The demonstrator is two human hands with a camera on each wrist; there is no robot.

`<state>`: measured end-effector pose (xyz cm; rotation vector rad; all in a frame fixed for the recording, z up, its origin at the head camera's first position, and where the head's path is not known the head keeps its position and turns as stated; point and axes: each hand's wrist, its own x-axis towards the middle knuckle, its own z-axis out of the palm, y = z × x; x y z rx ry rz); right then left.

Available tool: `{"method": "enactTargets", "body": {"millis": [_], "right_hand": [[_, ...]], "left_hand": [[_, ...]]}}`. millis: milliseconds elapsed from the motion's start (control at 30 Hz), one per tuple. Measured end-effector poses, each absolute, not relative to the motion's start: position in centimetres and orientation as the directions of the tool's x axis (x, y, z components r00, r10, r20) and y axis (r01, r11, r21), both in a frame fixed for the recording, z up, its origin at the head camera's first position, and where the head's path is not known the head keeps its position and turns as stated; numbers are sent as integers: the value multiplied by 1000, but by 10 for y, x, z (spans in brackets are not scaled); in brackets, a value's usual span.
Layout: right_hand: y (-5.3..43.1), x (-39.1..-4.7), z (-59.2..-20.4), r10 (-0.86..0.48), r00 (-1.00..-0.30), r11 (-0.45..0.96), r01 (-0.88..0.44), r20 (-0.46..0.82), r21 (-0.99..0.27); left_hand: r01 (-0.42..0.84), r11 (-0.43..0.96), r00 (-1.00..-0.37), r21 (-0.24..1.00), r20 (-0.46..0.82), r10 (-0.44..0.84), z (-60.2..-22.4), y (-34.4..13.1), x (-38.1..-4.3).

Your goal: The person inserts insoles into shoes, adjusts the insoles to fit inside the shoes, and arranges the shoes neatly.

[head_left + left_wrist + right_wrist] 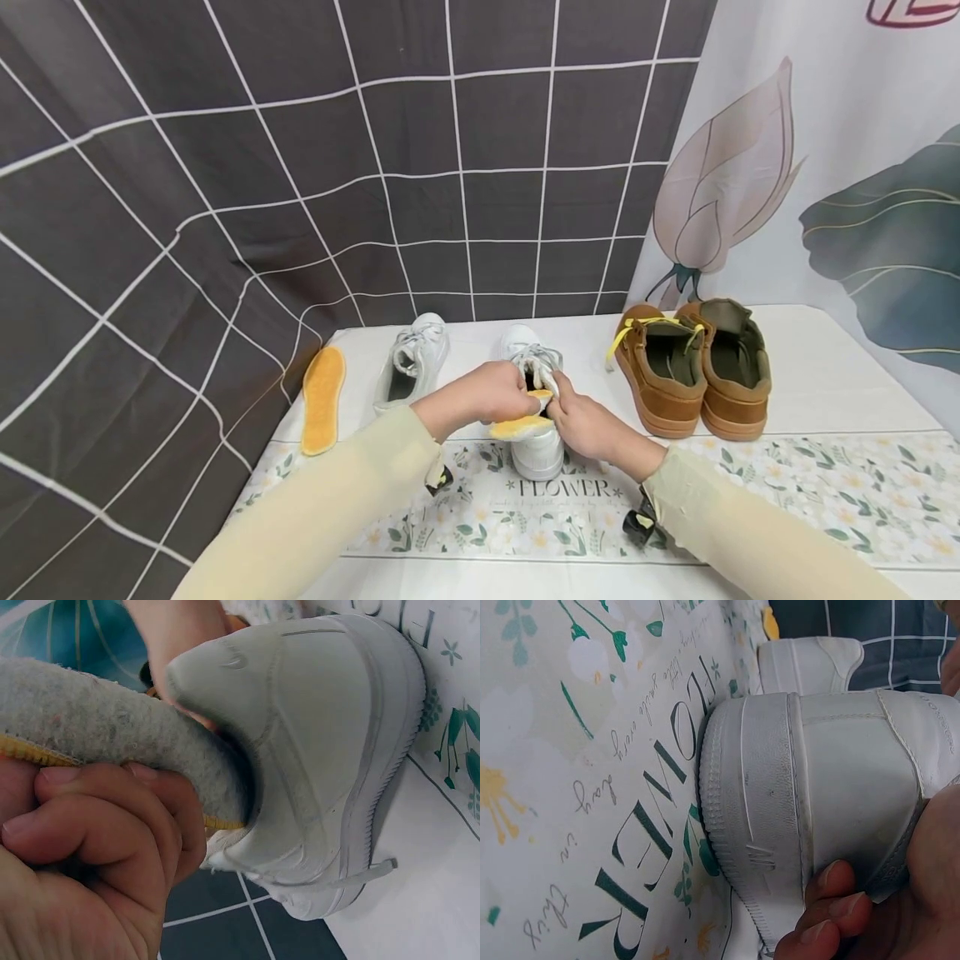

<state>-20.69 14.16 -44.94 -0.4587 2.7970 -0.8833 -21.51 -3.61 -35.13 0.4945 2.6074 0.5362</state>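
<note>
A white sneaker (538, 457) stands at the middle of the table, toe toward the back wall. My left hand (498, 393) grips an insole (520, 428) with a fuzzy yellow top and a grey felt underside (112, 712). One end of it is inside the sneaker's opening, hidden from view; the rest sticks up out of it, tilted. With my right hand (588, 423) I hold the sneaker by its right side near the collar, fingers (832, 907) curled against the outer wall.
Another white sneaker (420, 367) stands to the left. Farther left a second yellow insole (322, 404) lies flat. A pair of brown shoes (667, 400), one with yellow laces, stands at the right. A dark grid-patterned cloth (495, 208) hangs behind the table.
</note>
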Motion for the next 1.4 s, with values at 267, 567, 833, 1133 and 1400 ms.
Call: {"method": "enactTargets", "body": {"millis": [267, 567, 833, 1133, 1400], "right_hand": [[143, -207, -450, -354, -934, 760, -261, -43, -595], [142, -207, -447, -345, -937, 774, -247, -61, -584], [143, -207, -448, -352, -934, 774, -249, -68, -582], [142, -207, -450, -331, -941, 784, -229, -76, -576], [141, -206, -449, -332, -940, 794, -229, -85, -564]], "left_hand": [[225, 876, -877, 426, -304, 373, -360, -27, -220], [205, 898, -884, 388, -320, 340, -370, -24, -227], [200, 843, -791, 499, -426, 440, -360, -30, -221], [247, 873, -794, 420, -429, 431, -344, -35, -202], [354, 826, -805, 438, -307, 508, -344, -34, -199]]}}
